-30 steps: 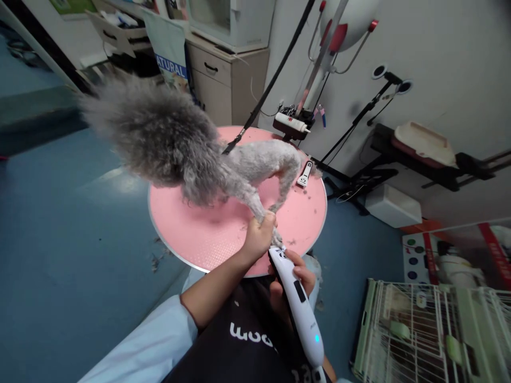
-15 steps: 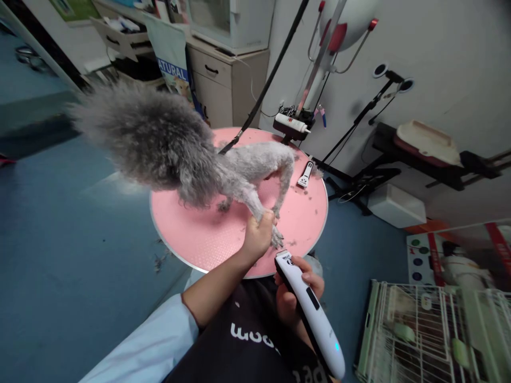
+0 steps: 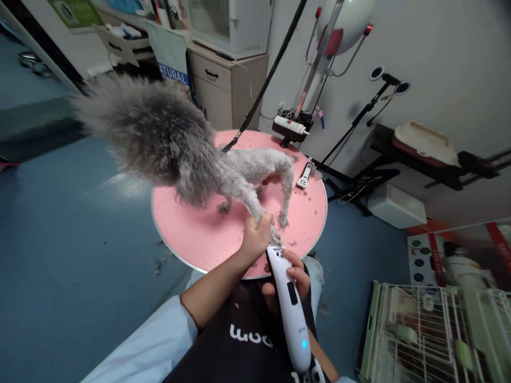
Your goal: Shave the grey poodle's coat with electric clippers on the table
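A grey curly-haired dog [image 3: 191, 143] stands on a round pink grooming table [image 3: 199, 234], its body clipped short and its head end still fluffy. My left hand [image 3: 255, 236] is closed around the dog's near leg just above the paw. My right hand [image 3: 293, 276] grips a white electric clipper [image 3: 288, 306], whose blade end touches the paw below my left hand. A black leash [image 3: 263, 85] runs from the dog up out of view.
A second small clipper [image 3: 304, 175] lies on the table's far right, with hair clumps scattered around. A metal grooming arm [image 3: 315, 69] stands behind. A wire cage [image 3: 435, 335] sits at lower right. Cabinet [image 3: 223, 85] at the back; blue floor on the left.
The clipper, drawn back from the paw half a second ago, has swung back so its blade meets the paw again. The dog shifted its rear leg slightly; my left hand kept its hold.
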`<control>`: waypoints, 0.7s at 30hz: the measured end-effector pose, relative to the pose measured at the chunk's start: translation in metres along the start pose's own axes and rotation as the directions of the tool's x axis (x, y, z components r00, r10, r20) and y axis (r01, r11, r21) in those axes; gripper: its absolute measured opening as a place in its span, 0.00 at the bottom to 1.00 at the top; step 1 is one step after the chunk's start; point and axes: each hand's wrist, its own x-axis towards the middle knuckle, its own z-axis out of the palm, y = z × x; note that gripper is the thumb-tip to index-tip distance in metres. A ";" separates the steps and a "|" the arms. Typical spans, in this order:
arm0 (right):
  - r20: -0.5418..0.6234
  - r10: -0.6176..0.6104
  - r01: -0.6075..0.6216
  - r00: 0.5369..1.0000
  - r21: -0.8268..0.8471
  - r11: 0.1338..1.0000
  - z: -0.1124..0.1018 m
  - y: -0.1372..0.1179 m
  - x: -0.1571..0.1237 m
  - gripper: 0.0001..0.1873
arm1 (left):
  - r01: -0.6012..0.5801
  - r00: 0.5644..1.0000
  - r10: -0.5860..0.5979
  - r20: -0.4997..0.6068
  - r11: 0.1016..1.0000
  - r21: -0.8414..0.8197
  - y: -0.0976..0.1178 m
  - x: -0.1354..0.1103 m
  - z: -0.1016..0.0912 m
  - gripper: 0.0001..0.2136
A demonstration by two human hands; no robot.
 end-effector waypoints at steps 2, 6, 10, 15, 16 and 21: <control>-0.035 0.006 -0.005 0.999 0.009 1.000 0.004 0.001 -0.001 0.25 | -0.011 1.000 0.011 0.016 1.000 0.008 0.000 -0.001 -0.001 0.19; -0.098 0.006 -0.006 0.995 0.001 1.000 0.018 0.000 -0.002 0.28 | -0.052 0.998 0.051 0.045 0.998 0.040 -0.001 -0.003 -0.001 0.18; -0.200 0.032 -0.006 0.979 0.129 0.992 0.031 0.003 0.003 0.32 | -0.138 0.990 0.136 0.045 0.988 0.063 0.003 0.001 -0.006 0.18; -0.298 -0.277 0.252 0.913 -0.120 0.960 0.012 0.011 0.017 0.33 | -0.163 0.986 0.158 0.050 0.978 0.131 0.012 0.001 -0.010 0.17; -0.230 -0.276 0.251 0.933 -0.132 0.959 0.005 0.010 0.018 0.31 | -0.155 0.986 0.143 0.092 0.978 0.141 0.011 -0.001 -0.009 0.17; -0.022 -0.220 0.214 0.975 -0.151 0.965 -0.028 -0.004 0.015 0.20 | 0.006 0.979 -0.034 0.202 0.990 0.140 -0.009 -0.014 -0.004 0.18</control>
